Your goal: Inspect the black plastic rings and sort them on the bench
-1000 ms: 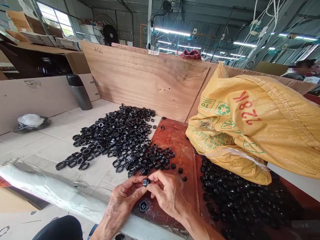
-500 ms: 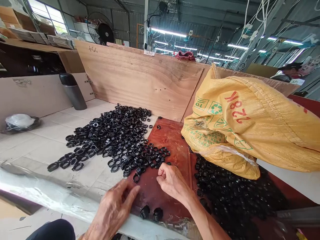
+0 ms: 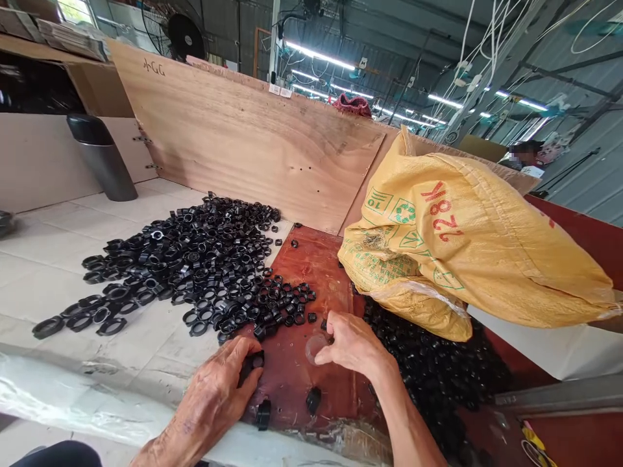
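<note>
My left hand [image 3: 211, 392] is closed around a black plastic ring [image 3: 256, 362], pinched between thumb and fingers just above the red-brown board [image 3: 292, 389]. To its right, my right hand [image 3: 353, 347] has thumb and index finger curled at the edge of a clear round disc [image 3: 316, 349]. A small black piece [image 3: 325, 323] shows by its index finger. Near the front edge lie two loose black parts, one [image 3: 263, 414] below my left hand and another [image 3: 313, 400] between the hands. A large heap of black rings [image 3: 209, 253] spreads beyond my left hand.
A yellow woven sack [image 3: 467, 240] leans at the right, above a dark pile of small black parts [image 3: 428, 370]. A plywood panel [image 3: 253, 143] closes off the back. The dark bottle [image 3: 103, 159] stands at the left. Another person [image 3: 525, 155] is far back right.
The view has swung right. My left hand has closed on a black ring, and a clear disc now shows at my right fingertips. The two loose parts near the edge lie farther apart.
</note>
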`<state>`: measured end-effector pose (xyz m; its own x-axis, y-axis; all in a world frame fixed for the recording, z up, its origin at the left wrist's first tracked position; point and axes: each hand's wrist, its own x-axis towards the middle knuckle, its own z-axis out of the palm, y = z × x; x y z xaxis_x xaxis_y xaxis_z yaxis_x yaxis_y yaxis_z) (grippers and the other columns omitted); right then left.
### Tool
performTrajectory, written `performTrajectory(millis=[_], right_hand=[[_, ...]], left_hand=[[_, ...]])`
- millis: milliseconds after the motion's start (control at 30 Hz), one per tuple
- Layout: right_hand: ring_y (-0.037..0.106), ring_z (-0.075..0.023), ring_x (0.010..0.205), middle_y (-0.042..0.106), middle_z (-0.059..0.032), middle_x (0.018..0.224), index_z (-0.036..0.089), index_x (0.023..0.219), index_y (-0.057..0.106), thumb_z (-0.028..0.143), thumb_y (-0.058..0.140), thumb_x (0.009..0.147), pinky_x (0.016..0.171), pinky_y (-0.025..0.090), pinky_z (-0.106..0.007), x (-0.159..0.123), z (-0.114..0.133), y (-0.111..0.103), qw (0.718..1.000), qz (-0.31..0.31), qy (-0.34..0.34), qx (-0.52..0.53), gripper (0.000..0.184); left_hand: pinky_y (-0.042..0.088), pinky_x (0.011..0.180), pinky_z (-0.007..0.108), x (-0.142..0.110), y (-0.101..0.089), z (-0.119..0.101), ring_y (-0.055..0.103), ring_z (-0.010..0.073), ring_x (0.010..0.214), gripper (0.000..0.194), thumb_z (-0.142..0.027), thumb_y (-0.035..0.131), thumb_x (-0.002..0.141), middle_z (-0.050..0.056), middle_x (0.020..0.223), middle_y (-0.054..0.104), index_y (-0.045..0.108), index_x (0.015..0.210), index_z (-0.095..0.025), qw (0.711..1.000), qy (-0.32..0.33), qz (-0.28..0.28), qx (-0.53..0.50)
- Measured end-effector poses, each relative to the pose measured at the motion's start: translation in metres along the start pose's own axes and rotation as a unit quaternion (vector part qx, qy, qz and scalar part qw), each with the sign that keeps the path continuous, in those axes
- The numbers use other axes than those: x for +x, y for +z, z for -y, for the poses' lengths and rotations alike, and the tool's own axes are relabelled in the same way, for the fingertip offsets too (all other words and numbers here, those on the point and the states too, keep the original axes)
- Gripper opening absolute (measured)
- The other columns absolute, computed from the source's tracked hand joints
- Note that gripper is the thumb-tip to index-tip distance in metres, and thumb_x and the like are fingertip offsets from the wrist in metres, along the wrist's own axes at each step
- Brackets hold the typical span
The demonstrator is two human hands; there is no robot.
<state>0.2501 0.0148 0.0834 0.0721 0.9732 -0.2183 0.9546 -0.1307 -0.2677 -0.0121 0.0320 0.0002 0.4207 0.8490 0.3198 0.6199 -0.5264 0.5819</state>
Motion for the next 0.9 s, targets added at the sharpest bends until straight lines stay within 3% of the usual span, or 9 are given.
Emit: performTrajectory(millis=[100,167,233,400,500,633,700,900], right_hand=[[0.065,-0.0221,0.079,0.072,-0.0083,0.089,0.016,0.085,0.067,0.018,0.087,0.064,0.064,0.036,-0.026,0.002,0.0,0.002,0.999,0.023,-0.022,0.009,0.029],[0.065,-0.0205,0.084,0.072,-0.0071,0.089,0.016,0.083,0.068,0.009,0.076,0.072,0.068,0.038,-0.025,0.005,0.003,0.01,0.998,0.028,-0.046,0.023,0.016],[0.065,-0.0191,0.087,0.071,-0.006,0.088,0.016,0.083,0.067,0.003,0.067,0.076,0.072,0.04,-0.024,0.008,0.006,0.017,0.997,0.027,-0.068,0.041,0.015],[0.062,-0.0168,0.088,0.067,-0.0029,0.099,0.019,0.094,0.065,0.014,0.077,0.074,0.074,0.042,-0.023,0.01,0.001,0.015,0.992,-0.005,-0.094,0.078,0.023],[0.06,-0.0198,0.085,0.064,-0.0056,0.1,0.017,0.097,0.065,0.023,0.085,0.069,0.073,0.042,-0.027,0.009,-0.005,0.013,0.993,-0.036,-0.076,0.086,0.034],[0.062,-0.0192,0.084,0.066,-0.0057,0.094,0.017,0.087,0.069,0.009,0.074,0.078,0.074,0.042,-0.027,0.012,0.003,0.025,0.988,-0.025,-0.108,0.109,0.013],[0.063,-0.0176,0.084,0.067,-0.0044,0.091,0.017,0.084,0.069,0.005,0.067,0.082,0.075,0.043,-0.025,0.013,0.013,0.032,0.983,-0.024,-0.131,0.13,0.013],[0.064,-0.0142,0.078,0.068,-0.0005,0.088,0.018,0.101,0.072,0.007,0.068,0.081,0.071,0.047,-0.022,0.013,0.029,0.044,0.962,-0.001,-0.173,0.211,0.023]], left_hand=[[0.056,0.077,0.028,-0.003,0.002,0.001,0.074,0.0211,0.089,0.018,-0.019,0.057,0.087,0.0,0.099,0.075,0.06,0.102,-0.029,1.0,0.018,0.007,-0.017],[0.055,0.072,0.027,-0.003,0.003,0.001,0.074,0.0195,0.08,0.018,-0.019,0.056,0.087,-0.002,0.092,0.074,0.059,0.103,-0.029,1.0,0.006,0.007,-0.021],[0.054,0.065,0.026,-0.003,0.005,0.001,0.072,0.0171,0.068,0.018,-0.021,0.057,0.087,-0.004,0.083,0.073,0.057,0.103,-0.029,0.999,-0.017,0.013,-0.029],[0.049,0.051,0.023,-0.002,0.009,0.0,0.061,0.014,0.049,0.016,-0.024,0.058,0.084,-0.009,0.063,0.063,0.058,0.099,-0.028,0.996,-0.082,0.019,-0.041],[0.05,0.053,0.023,-0.001,0.01,0.0,0.064,0.0141,0.052,0.015,-0.024,0.058,0.083,-0.008,0.064,0.064,0.06,0.098,-0.028,0.995,-0.083,0.021,-0.046],[0.053,0.052,0.023,0.001,0.01,0.002,0.066,0.0137,0.052,0.019,-0.028,0.061,0.08,-0.007,0.073,0.071,0.061,0.098,-0.028,0.985,-0.129,0.018,-0.117],[0.055,0.053,0.023,0.002,0.01,0.003,0.068,0.0144,0.054,0.021,-0.03,0.061,0.078,-0.005,0.075,0.073,0.062,0.098,-0.026,0.972,-0.157,0.018,-0.176],[0.059,0.06,0.026,0.005,0.01,0.002,0.072,0.0178,0.067,0.026,-0.031,0.063,0.074,-0.001,0.08,0.073,0.065,0.099,-0.023,0.951,-0.182,0.015,-0.25]])
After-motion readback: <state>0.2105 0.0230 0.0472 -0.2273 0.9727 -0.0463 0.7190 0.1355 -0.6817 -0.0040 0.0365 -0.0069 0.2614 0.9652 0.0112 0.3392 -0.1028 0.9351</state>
